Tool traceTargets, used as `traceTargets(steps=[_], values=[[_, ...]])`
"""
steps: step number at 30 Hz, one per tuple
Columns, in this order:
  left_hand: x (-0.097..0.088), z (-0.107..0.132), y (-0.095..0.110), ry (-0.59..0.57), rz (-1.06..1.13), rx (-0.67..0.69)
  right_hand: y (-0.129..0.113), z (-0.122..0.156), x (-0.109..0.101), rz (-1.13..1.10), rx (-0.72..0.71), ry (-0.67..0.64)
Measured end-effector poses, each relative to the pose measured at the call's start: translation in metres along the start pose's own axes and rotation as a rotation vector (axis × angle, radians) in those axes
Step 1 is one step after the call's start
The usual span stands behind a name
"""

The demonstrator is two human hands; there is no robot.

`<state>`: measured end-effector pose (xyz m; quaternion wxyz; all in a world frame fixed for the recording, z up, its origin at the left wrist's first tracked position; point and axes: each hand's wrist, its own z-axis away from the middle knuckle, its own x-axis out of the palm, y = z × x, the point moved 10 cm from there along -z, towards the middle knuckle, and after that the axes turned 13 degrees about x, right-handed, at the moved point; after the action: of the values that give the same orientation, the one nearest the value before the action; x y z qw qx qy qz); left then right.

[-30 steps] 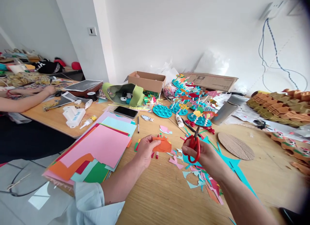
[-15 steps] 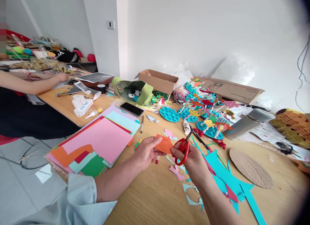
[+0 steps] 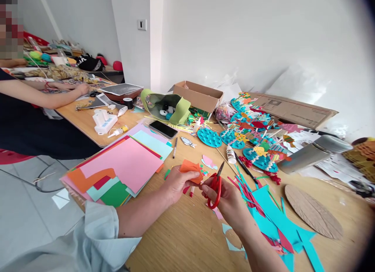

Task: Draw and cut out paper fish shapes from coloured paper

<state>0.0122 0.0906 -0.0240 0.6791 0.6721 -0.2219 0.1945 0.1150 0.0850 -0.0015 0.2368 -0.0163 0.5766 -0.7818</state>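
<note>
My left hand (image 3: 178, 186) pinches a small piece of orange paper (image 3: 191, 169) with dark drawn lines on it. Red-handled scissors (image 3: 216, 189) are in my right hand (image 3: 227, 199), their blades pointing up and away from the paper. The fingertips of my right hand are close to the paper's lower right corner; whether they touch it I cannot tell. Beneath the hands lie pink scraps and a red marker (image 3: 191, 192). A light blue offcut (image 3: 231, 237) with a hole lies nearer to me.
Coloured paper sheets (image 3: 129, 162) are stacked at left. A phone (image 3: 163, 129), a glue bottle (image 3: 231, 154) and blue discs (image 3: 209, 137) with paper fish stand behind. Turquoise strips (image 3: 281, 213), a cardboard oval (image 3: 313, 211) and a flask (image 3: 313, 153) are at right. A co-worker's arm (image 3: 58, 98) rests far left.
The view has shifted, so the scene sits further right. The orange paper has turned in my left hand, and the scissors have tilted more upright, with my right hand lower.
</note>
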Motion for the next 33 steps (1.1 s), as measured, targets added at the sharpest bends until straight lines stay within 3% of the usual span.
traceTargets(steps=[4, 10, 18, 33], values=[[-0.005, -0.003, 0.006, 0.031, 0.016, 0.038, -0.002, 0.006, 0.010, 0.101, 0.027, -0.121], [-0.014, -0.007, -0.004, 0.061, 0.055, 0.002, -0.006, 0.014, 0.015, 0.293, -0.001, -0.195], [-0.011, -0.006, -0.001, 0.055, 0.077, -0.009, 0.007, 0.010, 0.021, 0.283, 0.012, -0.285], [-0.015, -0.006, -0.004, 0.063, 0.012, 0.021, 0.012, 0.010, 0.025, 0.293, 0.015, -0.276]])
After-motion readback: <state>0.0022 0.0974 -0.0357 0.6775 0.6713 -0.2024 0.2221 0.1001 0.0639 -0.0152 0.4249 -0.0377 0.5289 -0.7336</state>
